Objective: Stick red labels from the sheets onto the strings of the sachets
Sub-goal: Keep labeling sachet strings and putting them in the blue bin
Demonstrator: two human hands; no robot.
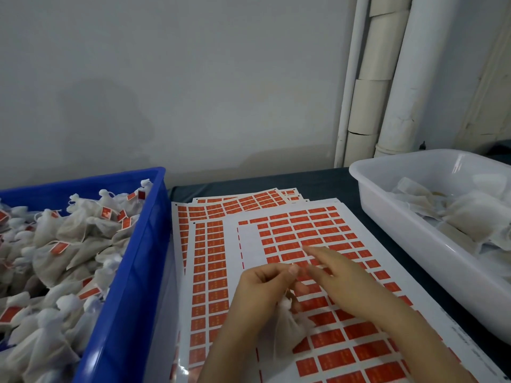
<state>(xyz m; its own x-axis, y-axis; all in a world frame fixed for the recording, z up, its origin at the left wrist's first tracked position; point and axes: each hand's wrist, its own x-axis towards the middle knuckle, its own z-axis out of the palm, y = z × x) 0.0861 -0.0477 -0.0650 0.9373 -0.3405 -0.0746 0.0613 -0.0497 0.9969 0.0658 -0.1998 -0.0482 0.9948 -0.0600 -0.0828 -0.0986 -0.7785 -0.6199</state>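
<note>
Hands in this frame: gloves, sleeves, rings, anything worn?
Left hand and right hand are both bare: no gloves, rings, watch or bands visible. Forearms are bare to the frame edge, with no sleeves in view. Right fingertips are motion-blurred, so fine detail there is unclear.

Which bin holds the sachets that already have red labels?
The blue plastic crate on the left: red labels dot its fabric sachets; those in the white plastic tub are bare.
</note>
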